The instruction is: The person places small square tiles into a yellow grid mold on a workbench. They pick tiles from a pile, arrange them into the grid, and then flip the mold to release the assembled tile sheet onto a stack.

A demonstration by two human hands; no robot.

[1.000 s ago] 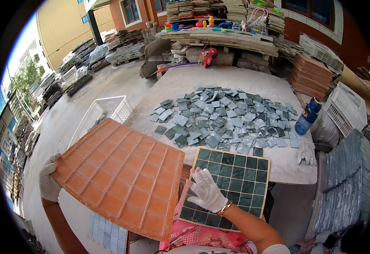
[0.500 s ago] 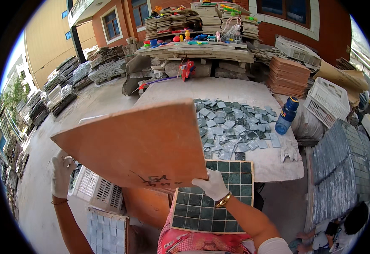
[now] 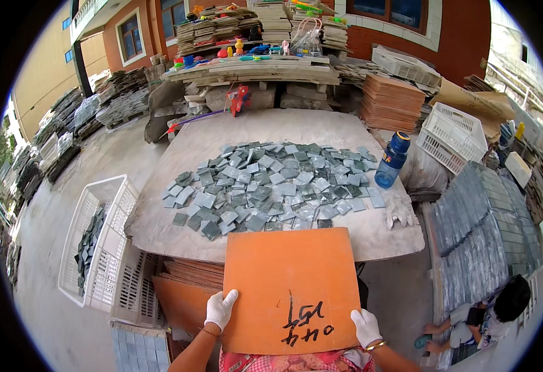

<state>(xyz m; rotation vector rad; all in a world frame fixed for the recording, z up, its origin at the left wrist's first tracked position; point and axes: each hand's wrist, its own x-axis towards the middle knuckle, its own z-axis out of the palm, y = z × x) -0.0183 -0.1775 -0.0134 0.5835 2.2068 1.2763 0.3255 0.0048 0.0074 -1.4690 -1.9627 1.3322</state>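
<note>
An orange square board (image 3: pixel 290 266) with black handwriting lies in front of me, over my lap and against the near edge of the table. My left hand (image 3: pixel 219 310), in a white glove, grips its left edge with the thumb on top. Gloved in white too, my right hand (image 3: pixel 366 328) holds the lower right edge. The dark green tile grid is now hidden, and I cannot see what lies beneath the board. Beyond it, loose green and grey square tiles (image 3: pixel 265 180) are spread over the pale table (image 3: pixel 150 226).
A blue bottle (image 3: pixel 392 160) and a crumpled glove (image 3: pixel 399 212) are on the table's right side. White crates (image 3: pixel 101 273) with tiles stand at left, beside stacked orange boards (image 3: pixel 188 276). Tile stacks (image 3: pixel 476 242) and another person (image 3: pixel 489 310) are at right.
The board was raised and tilted at left; it has come down and right, now flat over the green tile grid. My left hand has moved onto its left edge. The view has shifted right.
</note>
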